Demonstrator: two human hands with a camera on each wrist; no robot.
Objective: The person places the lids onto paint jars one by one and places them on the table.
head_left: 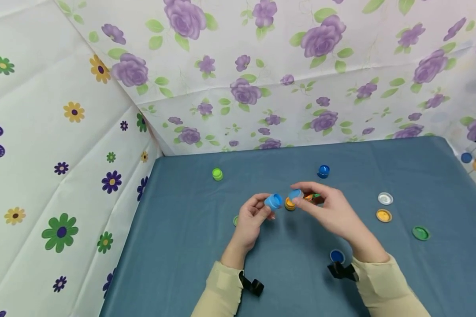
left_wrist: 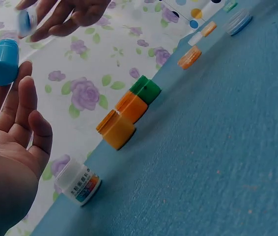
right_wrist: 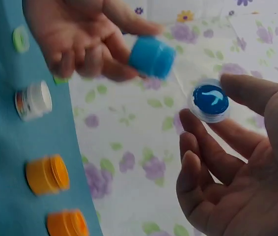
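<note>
Centrally, I see a light blue jar [head_left: 273,201], uncapped and held above the counter [head_left: 182,246], its mouth tipped towards the right hand [head_left: 335,211]. The left hand [head_left: 249,220] pinches it between thumb and fingers. The right hand pinches the lid [head_left: 296,194] by its edge, near the jar but apart; glossy blue paint coats its inner face. I would hold the jar nearer upright and touch only the lid's rim, since that paint could smear or drip. Beyond stand a yellow jar [left_wrist: 115,131], an orange jar [left_wrist: 131,107] and a green jar [left_wrist: 146,90]. Near the right wrist lies a dark blue lid [head_left: 336,255]; I'd steer the sleeve [head_left: 384,286] clear.
</note>
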